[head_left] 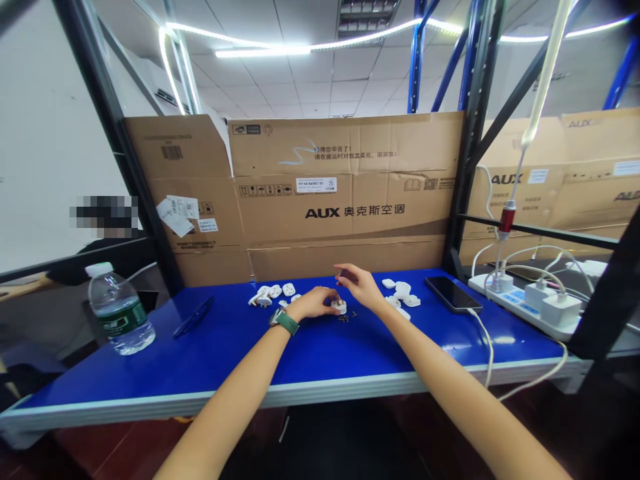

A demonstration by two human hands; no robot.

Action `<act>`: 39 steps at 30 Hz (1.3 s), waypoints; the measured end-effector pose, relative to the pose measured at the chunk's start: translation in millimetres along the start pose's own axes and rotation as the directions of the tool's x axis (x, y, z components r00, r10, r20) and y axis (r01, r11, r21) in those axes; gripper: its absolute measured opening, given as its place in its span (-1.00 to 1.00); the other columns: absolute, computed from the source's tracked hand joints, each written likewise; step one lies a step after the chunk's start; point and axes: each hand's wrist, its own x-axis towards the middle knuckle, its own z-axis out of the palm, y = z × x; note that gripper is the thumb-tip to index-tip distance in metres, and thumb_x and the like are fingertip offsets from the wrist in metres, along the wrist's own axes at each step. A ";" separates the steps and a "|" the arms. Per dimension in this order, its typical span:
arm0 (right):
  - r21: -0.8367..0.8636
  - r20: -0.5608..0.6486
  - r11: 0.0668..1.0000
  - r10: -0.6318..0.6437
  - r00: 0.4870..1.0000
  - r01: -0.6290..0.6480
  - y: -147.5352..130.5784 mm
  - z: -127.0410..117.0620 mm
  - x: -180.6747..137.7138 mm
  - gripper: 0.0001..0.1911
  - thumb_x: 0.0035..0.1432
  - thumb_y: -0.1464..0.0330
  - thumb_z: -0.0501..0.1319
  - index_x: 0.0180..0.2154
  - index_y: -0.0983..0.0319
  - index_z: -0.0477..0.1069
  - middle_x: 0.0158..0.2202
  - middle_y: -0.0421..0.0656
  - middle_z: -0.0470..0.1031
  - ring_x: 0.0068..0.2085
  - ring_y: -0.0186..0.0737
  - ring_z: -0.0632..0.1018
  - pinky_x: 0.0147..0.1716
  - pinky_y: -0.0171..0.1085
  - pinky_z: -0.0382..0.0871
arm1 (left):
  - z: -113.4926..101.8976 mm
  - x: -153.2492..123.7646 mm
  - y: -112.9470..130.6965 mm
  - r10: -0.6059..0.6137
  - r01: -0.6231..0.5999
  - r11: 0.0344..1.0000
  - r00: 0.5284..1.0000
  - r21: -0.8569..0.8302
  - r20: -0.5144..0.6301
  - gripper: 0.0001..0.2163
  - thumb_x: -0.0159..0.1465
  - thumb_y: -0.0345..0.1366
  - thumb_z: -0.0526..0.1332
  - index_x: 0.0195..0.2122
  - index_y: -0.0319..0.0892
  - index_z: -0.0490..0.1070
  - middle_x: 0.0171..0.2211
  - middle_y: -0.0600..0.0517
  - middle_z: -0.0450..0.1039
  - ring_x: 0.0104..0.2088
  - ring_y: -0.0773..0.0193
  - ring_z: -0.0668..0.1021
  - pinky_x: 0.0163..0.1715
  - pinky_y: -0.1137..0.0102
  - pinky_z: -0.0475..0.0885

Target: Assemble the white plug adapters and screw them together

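Observation:
In the head view my left hand [316,302] is closed around the side of a small white plug part [339,307] at the middle of the blue table. Just to its right and a little higher, my right hand [361,283] hovers with thumb and index finger curled toward each other. Something small and dark seems to be between those fingertips, too small to name. Several tiny brass-coloured screws [343,319] lie in front of the plug part. White plug pieces [264,295] are heaped left of my left hand, and white plug covers [403,291] lie beyond my right forearm.
A water bottle [121,310] and a dark blue pen-like item [194,317] occupy the left side. To the right are a phone [453,294] on a cable and a power strip [525,303] with chargers. A red-ended screwdriver [507,217] hangs above. Cardboard [350,257] walls the back; a person sits far left.

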 end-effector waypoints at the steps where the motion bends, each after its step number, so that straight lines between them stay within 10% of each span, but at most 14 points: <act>1: -0.025 -0.001 1.000 -0.008 1.000 0.008 0.4 0.3 0.2 -0.63 0.22 0.36 0.22 0.07 0.20 0.46 -0.29 -0.14 0.55 -0.29 -0.21 0.58 -0.18 -0.20 0.48 | 0.0 -0.1 0.0 0.000 0.000 1.000 1.000 -0.004 -0.002 -0.68 0.18 -0.14 0.39 -0.10 -0.18 0.51 -0.20 -0.01 0.58 -0.20 0.16 0.57 -0.20 0.40 0.35; 39: 0.045 0.042 0.999 0.013 0.999 -0.015 -1.5 1.1 -1.1 -0.57 0.24 0.40 0.10 0.14 0.17 0.35 -0.29 -0.19 0.43 -0.38 -0.30 0.49 -0.31 -0.27 0.46 | -0.2 0.1 0.2 -0.004 0.005 1.000 1.000 -0.020 0.013 -0.67 0.18 -0.13 0.38 -0.08 -0.16 0.51 -0.17 -0.01 0.58 -0.17 0.16 0.57 -0.17 0.40 0.36</act>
